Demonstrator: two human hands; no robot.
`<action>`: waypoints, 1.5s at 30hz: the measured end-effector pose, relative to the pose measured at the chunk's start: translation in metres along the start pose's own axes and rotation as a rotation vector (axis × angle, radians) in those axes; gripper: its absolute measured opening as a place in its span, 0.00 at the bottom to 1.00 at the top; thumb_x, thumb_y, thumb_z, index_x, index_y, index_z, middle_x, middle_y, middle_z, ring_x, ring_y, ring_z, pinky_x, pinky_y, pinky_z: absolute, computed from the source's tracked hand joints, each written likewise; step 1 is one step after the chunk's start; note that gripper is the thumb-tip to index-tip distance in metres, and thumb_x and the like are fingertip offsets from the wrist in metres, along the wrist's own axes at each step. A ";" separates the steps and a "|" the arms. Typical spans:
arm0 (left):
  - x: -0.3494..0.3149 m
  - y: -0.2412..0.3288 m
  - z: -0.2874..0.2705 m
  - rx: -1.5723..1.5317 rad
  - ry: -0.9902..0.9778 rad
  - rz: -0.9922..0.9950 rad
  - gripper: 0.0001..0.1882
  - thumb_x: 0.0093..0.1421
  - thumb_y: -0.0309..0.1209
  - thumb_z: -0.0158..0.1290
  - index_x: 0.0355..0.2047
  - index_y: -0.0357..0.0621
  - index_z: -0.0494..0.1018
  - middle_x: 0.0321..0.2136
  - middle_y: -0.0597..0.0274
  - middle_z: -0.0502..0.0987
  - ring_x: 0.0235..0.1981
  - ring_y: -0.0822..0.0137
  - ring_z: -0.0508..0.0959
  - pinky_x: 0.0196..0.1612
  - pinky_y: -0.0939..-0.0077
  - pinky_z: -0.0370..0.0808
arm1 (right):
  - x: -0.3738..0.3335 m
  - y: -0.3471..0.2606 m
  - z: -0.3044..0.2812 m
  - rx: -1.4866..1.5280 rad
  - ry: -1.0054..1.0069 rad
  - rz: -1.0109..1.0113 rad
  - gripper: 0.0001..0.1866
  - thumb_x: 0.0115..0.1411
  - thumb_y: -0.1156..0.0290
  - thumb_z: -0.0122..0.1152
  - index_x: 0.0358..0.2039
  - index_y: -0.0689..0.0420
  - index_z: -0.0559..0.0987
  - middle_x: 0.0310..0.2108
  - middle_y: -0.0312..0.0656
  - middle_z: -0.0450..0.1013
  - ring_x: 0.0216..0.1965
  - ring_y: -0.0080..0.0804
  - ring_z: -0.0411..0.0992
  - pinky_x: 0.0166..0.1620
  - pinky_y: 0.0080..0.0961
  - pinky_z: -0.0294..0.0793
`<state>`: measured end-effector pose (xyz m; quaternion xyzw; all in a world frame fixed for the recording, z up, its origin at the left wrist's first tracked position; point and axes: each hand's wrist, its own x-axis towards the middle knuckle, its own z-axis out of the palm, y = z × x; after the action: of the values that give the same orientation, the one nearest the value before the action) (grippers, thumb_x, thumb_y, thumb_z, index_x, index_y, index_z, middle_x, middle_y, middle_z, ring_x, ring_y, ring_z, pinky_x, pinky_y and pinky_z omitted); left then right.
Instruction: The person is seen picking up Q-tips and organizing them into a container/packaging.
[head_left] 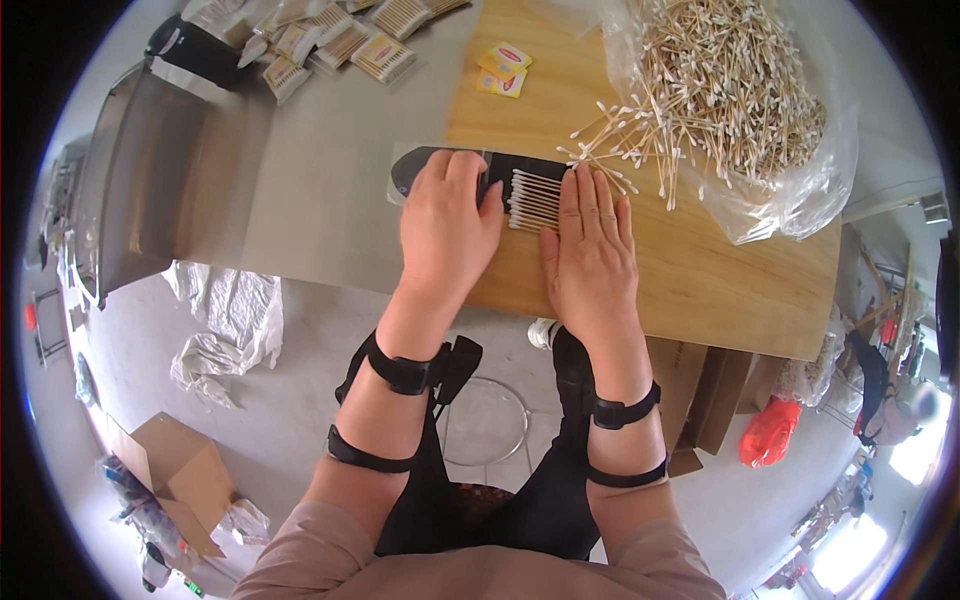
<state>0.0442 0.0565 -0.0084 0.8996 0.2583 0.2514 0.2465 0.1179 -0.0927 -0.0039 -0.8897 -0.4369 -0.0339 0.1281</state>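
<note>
A neat row of cotton swabs (pixel 535 200) with wooden sticks and white tips lies side by side on the table, between my two hands. My left hand (pixel 447 225) is at the row's left end, its fingers bent and closed on a long black flat tool (pixel 525 166). That tool has a rounded left end and runs behind the row; its part under my fingers is hidden. My right hand (pixel 595 250) rests flat at the row's right end, fingers stretched and held close together. Loose swabs (pixel 625 140) spread just beyond my right fingertips.
A clear plastic bag (pixel 780 205) heaped with cotton swabs (pixel 735 85) stands at the far right. Small yellow-and-white cards (pixel 505 62) lie on the wooden board (pixel 720 285). Packed swab bundles (pixel 385 58) fill the far left, near a black cylinder (pixel 190 48) and a metal-and-clear housing (pixel 135 190).
</note>
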 end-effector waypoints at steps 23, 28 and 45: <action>0.008 -0.011 -0.011 -0.390 -0.089 -0.284 0.11 0.49 0.18 0.55 0.21 0.38 0.61 0.17 0.57 0.69 0.20 0.60 0.69 0.25 0.69 0.68 | 0.026 -0.010 0.005 0.010 0.002 -0.067 0.29 0.63 0.63 0.53 0.63 0.60 0.65 0.65 0.43 0.60 0.68 0.37 0.54 0.68 0.41 0.51; 0.007 -0.012 -0.010 -0.374 -0.095 -0.259 0.13 0.50 0.19 0.56 0.20 0.39 0.61 0.18 0.62 0.71 0.19 0.71 0.67 0.24 0.77 0.68 | 0.030 -0.015 0.009 -0.004 -0.009 -0.059 0.29 0.64 0.62 0.52 0.63 0.60 0.64 0.66 0.43 0.58 0.69 0.36 0.52 0.69 0.41 0.48; 0.008 -0.017 -0.008 -0.472 0.050 -0.254 0.06 0.56 0.22 0.56 0.29 0.40 0.68 0.22 0.59 0.74 0.22 0.63 0.74 0.25 0.72 0.71 | 0.037 -0.044 0.019 0.117 -0.014 -0.078 0.32 0.63 0.60 0.53 0.63 0.64 0.63 0.66 0.49 0.57 0.69 0.42 0.52 0.69 0.44 0.48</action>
<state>0.0391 0.0766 -0.0095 0.7711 0.3091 0.2939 0.4727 0.1047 -0.0336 -0.0067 -0.8632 -0.4733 -0.0071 0.1757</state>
